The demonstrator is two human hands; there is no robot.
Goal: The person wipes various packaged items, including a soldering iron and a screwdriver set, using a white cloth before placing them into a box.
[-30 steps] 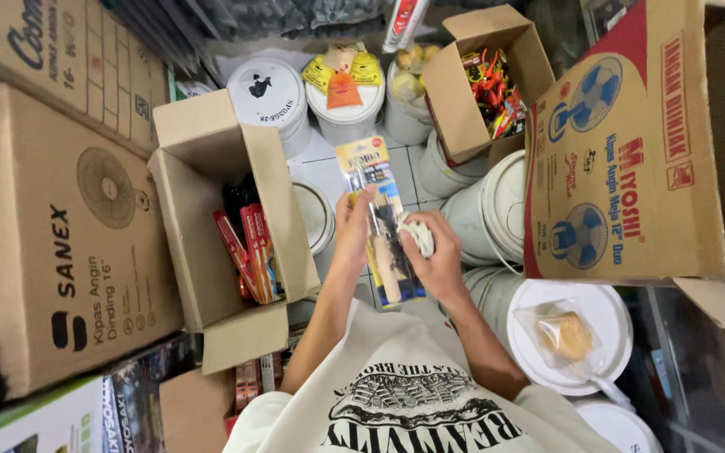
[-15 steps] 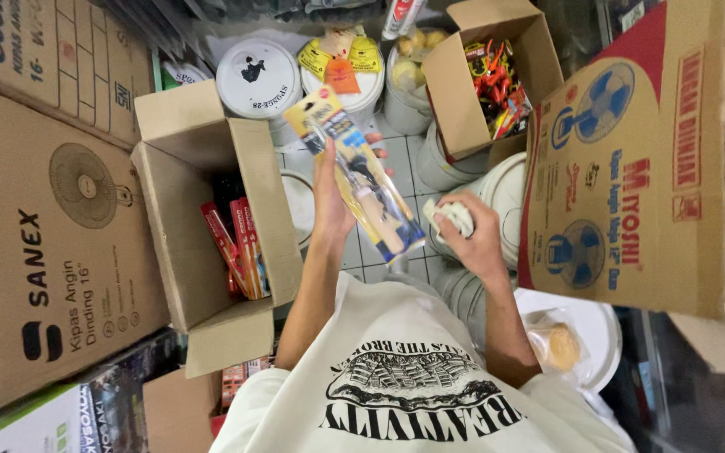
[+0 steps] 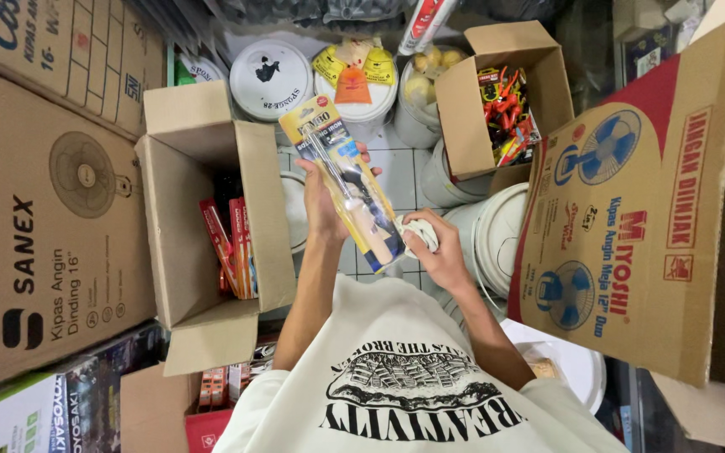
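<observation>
Left hand (image 3: 322, 204) gripping long yellow-and-blue blister-packed tool (image 3: 347, 186), held above open brown cardboard box (image 3: 203, 214) at left. Right hand (image 3: 440, 252) closed on crumpled white cloth (image 3: 413, 233), touching pack's near end.

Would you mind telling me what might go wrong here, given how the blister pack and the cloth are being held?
The left hand grips the long blister pack only near its middle, so it might tip or slip toward the open box or the tiled floor. The right hand wipes its lower end with a white cloth; a firm push could twist the pack loose. Boxes and bucket lids crowd close, so an elbow could knock something.
</observation>
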